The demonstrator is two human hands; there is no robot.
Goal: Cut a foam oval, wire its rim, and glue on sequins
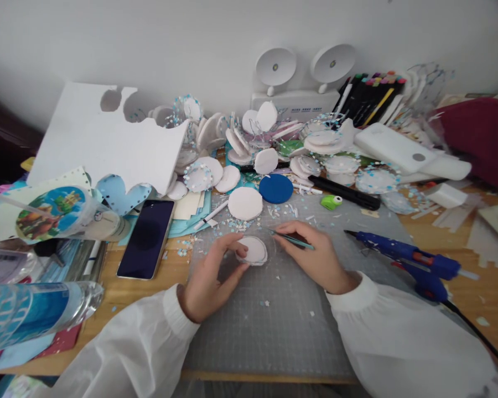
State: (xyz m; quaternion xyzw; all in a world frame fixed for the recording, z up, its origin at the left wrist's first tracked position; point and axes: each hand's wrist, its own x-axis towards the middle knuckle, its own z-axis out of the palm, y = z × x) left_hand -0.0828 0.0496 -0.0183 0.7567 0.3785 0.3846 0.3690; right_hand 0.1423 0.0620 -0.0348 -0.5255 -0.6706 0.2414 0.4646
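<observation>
My left hand (pixel 216 273) pinches a small white foam disc (pixel 253 250) that rests on the grey cutting mat (pixel 265 320). My right hand (pixel 315 257) is closed round thin teal tweezers (pixel 292 239), whose tip points left at the disc's upper right edge. Both arms are in white sleeves. A larger white foam disc (pixel 245 203) and a blue round disc (pixel 276 188) lie just beyond the hands.
A blue hot glue gun (pixel 410 261) lies right of the mat, its cord trailing right. A dark phone (pixel 146 238) lies to the left. A green punch (pixel 331 202), several white discs, a cut foam board (pixel 103 135), markers (pixel 369 97) and a plastic bottle (pixel 33 312) crowd the desk.
</observation>
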